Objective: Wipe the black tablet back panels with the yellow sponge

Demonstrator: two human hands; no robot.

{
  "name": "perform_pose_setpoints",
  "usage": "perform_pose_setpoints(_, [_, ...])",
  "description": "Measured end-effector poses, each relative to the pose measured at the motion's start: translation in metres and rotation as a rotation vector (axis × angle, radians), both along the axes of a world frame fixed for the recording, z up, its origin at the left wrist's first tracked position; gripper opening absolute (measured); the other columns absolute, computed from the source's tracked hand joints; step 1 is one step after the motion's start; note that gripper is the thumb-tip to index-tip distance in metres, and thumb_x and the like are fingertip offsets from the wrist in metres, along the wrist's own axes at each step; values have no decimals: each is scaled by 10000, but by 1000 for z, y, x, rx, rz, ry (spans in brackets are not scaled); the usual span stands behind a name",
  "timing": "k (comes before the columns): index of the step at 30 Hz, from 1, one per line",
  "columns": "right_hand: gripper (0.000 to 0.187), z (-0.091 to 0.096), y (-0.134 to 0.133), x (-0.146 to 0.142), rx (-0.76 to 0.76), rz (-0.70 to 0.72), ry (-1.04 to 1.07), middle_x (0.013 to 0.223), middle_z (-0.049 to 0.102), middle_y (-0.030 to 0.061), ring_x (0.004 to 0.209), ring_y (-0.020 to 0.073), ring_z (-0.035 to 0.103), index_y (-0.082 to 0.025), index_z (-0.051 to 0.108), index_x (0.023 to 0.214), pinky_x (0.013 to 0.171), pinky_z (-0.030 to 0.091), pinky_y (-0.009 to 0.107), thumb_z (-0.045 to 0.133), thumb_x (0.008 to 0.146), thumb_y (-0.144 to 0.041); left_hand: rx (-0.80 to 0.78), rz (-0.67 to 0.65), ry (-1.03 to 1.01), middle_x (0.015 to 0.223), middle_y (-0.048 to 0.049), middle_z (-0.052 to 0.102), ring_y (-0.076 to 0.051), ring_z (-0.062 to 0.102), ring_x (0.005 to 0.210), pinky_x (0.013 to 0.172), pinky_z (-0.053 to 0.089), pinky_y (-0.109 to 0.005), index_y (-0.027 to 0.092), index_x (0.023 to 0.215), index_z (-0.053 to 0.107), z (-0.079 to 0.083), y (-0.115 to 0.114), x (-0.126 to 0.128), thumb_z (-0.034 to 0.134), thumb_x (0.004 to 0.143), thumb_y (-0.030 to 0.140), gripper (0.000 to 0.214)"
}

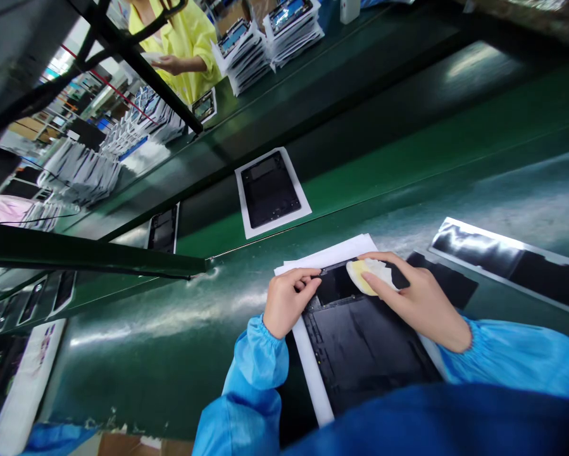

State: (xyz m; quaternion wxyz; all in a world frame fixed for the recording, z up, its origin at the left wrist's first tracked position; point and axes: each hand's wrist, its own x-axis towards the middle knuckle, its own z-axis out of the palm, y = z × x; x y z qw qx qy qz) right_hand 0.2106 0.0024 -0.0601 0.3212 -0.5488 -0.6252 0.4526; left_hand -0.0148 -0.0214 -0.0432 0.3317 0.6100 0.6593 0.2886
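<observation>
- Count, lower centre of the frame: one dark flat panel (360, 335) lying on one white sheet (312, 373), both on the green worktop (170, 342).
- One pale yellow-white cloth pad (369, 275) rests on the far end of the panel.
- Right hand (414, 297): fingers laid flat and close together over the pad, pressing it onto the panel; wrist enters from the lower right in a blue sleeve (516, 361).
- Left hand (288, 297): fingers curled narrow, tips pinching the far left edge of the panel where it meets the sheet; forearm comes up from the bottom of the frame, also in blue.
- The two hands are near each other, apart, the pad between them.
- Centre of the frame: one second dark panel on its own white sheet (271, 191), lying on the belt, well apart from my hands.
- Right edge: one long glossy strip (507, 256) beside the right wrist.
- Upper centre: two stacks of trays (268, 41); I cannot count the trays in each.
- Upper left: a person in a yellow top (184, 38), one hand (168, 63) showing, beside more stacks, too blurred to count.
</observation>
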Motion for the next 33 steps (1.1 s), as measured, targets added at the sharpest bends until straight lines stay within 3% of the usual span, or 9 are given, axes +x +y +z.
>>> perform_pose_setpoints(7, [402, -2, 0, 1, 22, 1, -23, 416, 438, -112, 260, 112, 300, -270, 654, 1089, 346, 216, 259, 530, 849, -568, -16, 9, -20, 687, 21, 695, -76, 528, 543, 597, 493, -196, 204, 938, 801, 0, 0, 1, 685, 806, 233, 178])
perform_pose_setpoints(29, [436, -2, 0, 0, 48, 28, -55, 362, 297, -138, 251, 125, 274, -241, 658, 1114, 379, 247, 270, 509, 873, -573, -15, 0, 1, 696, 19, 702, -84, 539, 553, 608, 499, -208, 205, 941, 793, 2, 0, 1, 675, 819, 235, 173])
perform_pose_setpoints(33, [398, 0, 0, 0, 77, 33, -61, 395, 378, -126, 244, 123, 281, -256, 655, 1094, 384, 279, 276, 512, 873, -554, -22, -2, 12, 695, 21, 697, -84, 538, 555, 615, 503, -207, 210, 939, 794, 3, 0, 2, 680, 820, 222, 165])
